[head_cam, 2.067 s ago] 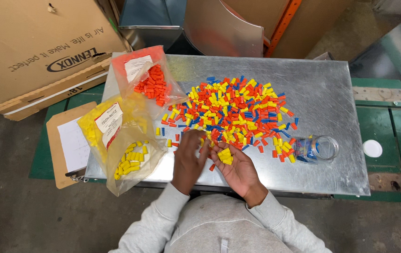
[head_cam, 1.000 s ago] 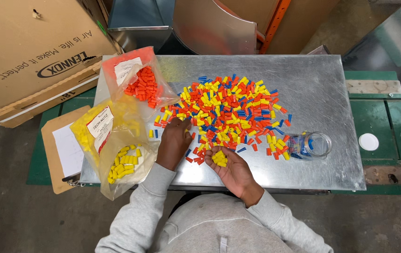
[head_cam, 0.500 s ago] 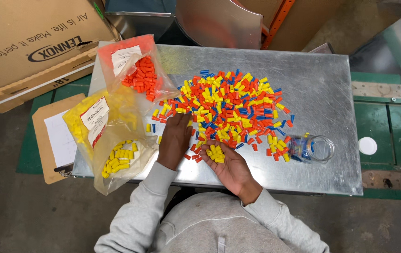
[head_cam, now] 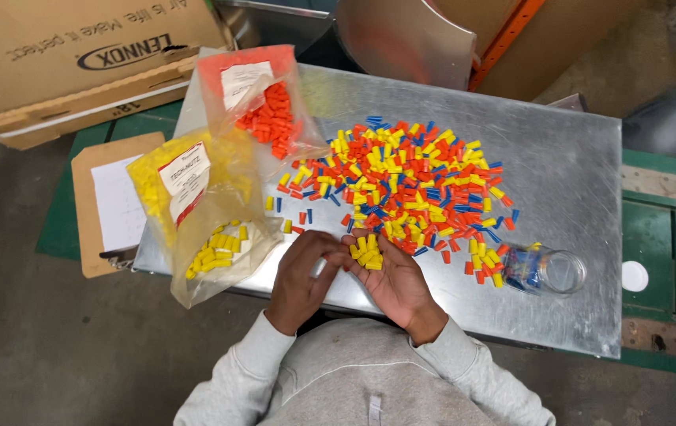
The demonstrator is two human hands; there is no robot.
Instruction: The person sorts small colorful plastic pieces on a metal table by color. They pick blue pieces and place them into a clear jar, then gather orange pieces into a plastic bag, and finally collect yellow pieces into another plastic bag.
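yellow caps (head_cam: 366, 254) lie heaped in the cupped, open right hand (head_cam: 389, 280) over the worktop (head_cam: 574, 158) edge; left hand (head_cam: 302, 272) open beside. light, hard, likely slippery: best pinched singly.

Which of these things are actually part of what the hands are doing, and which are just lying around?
In use:
right hand cupping yellow caps
left hand
mixed pile of caps
yellow-cap bag
orange-cap bag

Lying about:
glass jar
clipboard
cardboard box
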